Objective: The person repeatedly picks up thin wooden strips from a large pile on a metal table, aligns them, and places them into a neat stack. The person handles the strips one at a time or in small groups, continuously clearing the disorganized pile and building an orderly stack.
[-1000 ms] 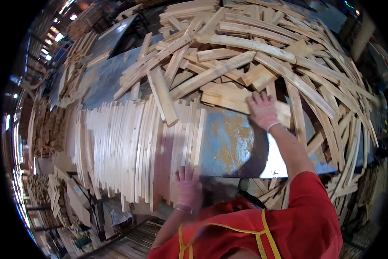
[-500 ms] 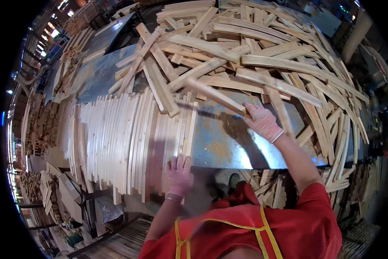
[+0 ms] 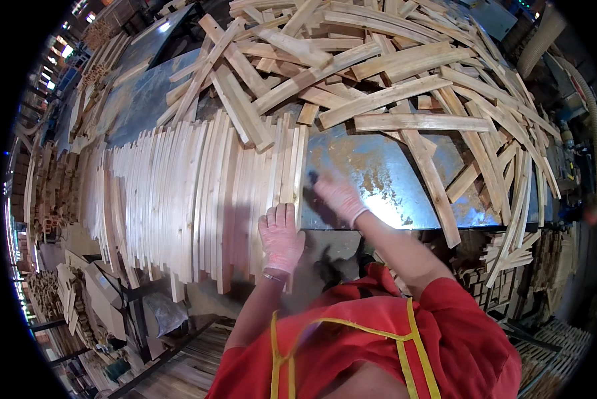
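Observation:
My left hand, in a pinkish work glove, lies with its fingers flat over the near ends of the last strips in a row. That row of pale wooden strips lies side by side across the left of the metal table. Just right of the row's rightmost strip, my gloved right hand hovers over the tabletop. Its fingers are smeared by motion and I see no strip in them. A dark shadow falls by its fingertips.
A jumbled heap of wooden strips covers the far and right side of the metal table. One loose strip lies across the row's far ends. More timber is stacked at the left. A ribbed hose hangs at the right.
My right hand has come left from the heap to the row's right edge, and the strip it held is out of it. My left hand stays at the row's near end. The view has shifted.

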Available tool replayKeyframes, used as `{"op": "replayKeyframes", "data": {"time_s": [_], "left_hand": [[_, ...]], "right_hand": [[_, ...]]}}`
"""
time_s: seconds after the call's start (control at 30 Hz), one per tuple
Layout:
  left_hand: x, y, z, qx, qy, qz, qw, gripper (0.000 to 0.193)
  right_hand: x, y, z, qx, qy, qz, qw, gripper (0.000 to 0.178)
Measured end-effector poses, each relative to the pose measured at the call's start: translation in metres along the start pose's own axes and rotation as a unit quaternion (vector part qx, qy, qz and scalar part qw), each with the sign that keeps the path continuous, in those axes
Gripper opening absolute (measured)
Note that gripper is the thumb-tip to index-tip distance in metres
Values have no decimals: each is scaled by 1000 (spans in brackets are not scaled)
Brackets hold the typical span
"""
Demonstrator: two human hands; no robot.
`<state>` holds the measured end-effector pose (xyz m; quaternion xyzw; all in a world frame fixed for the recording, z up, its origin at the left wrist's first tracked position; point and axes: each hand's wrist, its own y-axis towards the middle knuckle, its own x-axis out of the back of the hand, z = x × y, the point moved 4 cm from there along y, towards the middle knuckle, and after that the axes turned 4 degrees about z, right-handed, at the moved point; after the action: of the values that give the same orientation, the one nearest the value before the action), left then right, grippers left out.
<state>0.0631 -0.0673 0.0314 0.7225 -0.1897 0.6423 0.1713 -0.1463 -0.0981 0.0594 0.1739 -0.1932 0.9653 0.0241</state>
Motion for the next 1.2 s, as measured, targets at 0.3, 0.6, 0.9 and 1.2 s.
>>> {"op": "replayKeyframes", "data": {"time_s": [0.3,0.6,0.9,1.2], "left_hand": [[-17,14,-11,17,38,20,999,76],[-3,20,-9,49,20,107,993,70],[-5,55,-153,22,-136,171,976,95],[15,-17,-88,33,-372,179,910,75]], "right_hand": [[205,172,-5,210,-556,-127,794,43],[198,80,-13,312,-608,112,722,41],[267,-1,-118,111,-65,-446,886,50],[299,36,-171,34,449,-322,833,37]]}}
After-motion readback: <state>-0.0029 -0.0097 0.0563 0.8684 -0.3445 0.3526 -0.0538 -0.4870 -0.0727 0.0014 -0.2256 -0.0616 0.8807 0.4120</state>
